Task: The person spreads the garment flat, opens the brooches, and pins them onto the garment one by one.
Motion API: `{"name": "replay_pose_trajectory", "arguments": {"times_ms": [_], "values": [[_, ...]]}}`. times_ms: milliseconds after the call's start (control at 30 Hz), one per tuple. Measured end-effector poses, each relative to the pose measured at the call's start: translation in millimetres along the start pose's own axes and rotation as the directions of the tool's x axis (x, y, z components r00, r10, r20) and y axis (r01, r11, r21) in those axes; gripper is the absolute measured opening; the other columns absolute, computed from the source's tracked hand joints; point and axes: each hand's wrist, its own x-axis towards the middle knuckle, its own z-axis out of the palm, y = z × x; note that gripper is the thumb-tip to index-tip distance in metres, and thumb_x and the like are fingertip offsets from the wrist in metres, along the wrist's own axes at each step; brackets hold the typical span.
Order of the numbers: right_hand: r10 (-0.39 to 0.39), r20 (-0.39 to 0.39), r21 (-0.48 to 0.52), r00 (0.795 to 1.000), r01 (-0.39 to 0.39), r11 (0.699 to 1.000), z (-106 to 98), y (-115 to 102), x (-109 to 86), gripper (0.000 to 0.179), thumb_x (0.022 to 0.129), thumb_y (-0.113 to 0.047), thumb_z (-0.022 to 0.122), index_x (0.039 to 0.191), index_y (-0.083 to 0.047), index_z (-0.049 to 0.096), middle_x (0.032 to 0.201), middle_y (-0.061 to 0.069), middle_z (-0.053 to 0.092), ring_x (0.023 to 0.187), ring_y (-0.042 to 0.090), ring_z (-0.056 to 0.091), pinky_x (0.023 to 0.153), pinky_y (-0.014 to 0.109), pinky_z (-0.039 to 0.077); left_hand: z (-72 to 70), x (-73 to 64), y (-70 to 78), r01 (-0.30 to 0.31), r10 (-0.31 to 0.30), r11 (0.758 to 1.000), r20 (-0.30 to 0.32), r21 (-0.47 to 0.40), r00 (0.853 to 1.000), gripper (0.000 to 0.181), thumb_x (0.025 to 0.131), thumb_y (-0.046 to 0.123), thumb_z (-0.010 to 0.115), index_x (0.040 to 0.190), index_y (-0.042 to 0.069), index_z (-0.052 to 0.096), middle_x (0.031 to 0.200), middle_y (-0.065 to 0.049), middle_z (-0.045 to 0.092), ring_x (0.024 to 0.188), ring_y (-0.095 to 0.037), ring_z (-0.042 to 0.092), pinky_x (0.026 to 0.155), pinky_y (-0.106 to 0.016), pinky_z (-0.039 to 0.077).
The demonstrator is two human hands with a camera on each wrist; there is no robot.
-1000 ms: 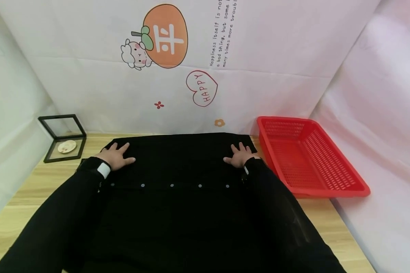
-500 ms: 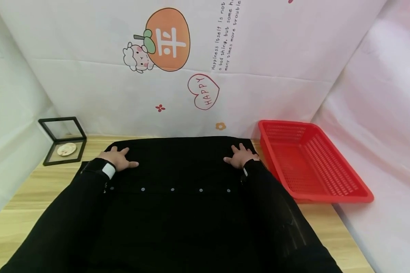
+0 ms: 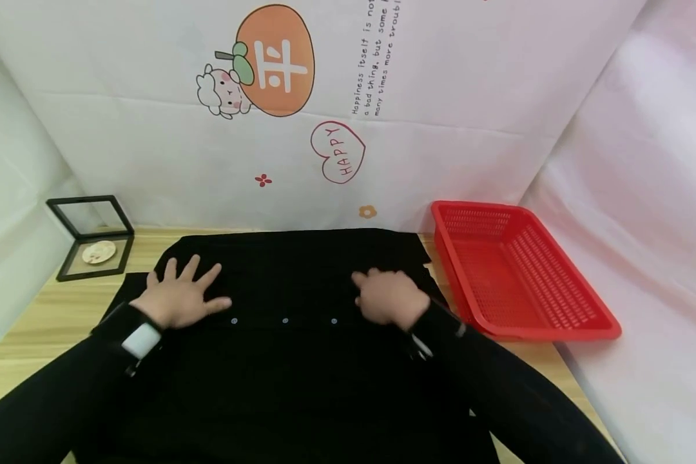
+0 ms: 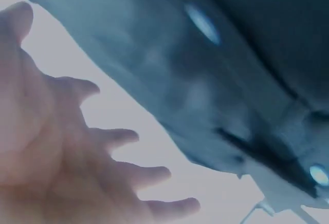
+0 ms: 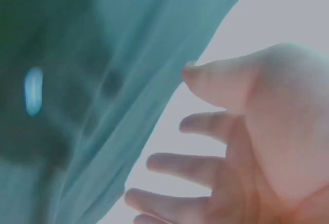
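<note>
A black buttoned shirt (image 3: 301, 380) lies spread flat on the wooden table, its row of small pale buttons running across in the head view. Over its left part is my left hand (image 3: 176, 296), palm down with the fingers spread wide. My right hand (image 3: 390, 298) is over the right part of the shirt, slightly blurred, its fingers pointing left and inward. In the left wrist view the left palm (image 4: 67, 147) holds nothing. Extended fingers and a bare palm also show on the right hand (image 5: 257, 152) in the right wrist view, beside the cloth.
A red plastic basket (image 3: 458, 277) stands to the right of the shirt. At the back left, an open black-framed display case (image 3: 93, 276) holds a round pale disc (image 3: 99, 252). A white printed sheet (image 3: 470, 77) rises behind the table (image 3: 17, 361).
Both hands have drawn back from the shirt's far corners toward me. The right hand has also swung inward to the left, while the left hand has shifted slightly left with its fingers spread.
</note>
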Motion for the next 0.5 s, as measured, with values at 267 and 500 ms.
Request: {"name": "replay_pose_trajectory", "arguments": {"times_ms": [267,500], "values": [[-0.086,0.128,0.189,0.988,0.061,0.98,48,9,-141.1,0.02,0.086,-0.034,0.077,0.082,-0.022,0.062,0.065,-0.011,0.048,0.056,0.007,0.048,0.05,0.034,0.044,37.5,-108.3,8.7,-0.081,0.079,0.995,0.043,0.06,0.996,0.111,0.067,0.089,0.055,0.156,0.025,0.038,0.157,-0.026,0.023,0.131,-0.067,0.021,0.091,-0.083,0.021],[0.194,0.184,0.261,0.964,-0.238,0.935,98,52,-195.1,0.035,0.078,-0.049,0.081,0.073,-0.025,0.057,0.061,-0.009,0.049,0.056,0.012,0.047,0.058,0.039,0.044,79.4,-154.0,-22.8,0.024,-0.027,0.998,0.063,0.054,0.998,0.131,0.055,0.086,0.062,0.161,0.022,0.019,0.144,-0.042,0.029,0.111,-0.078,0.03,0.082,-0.08,0.031]]}}
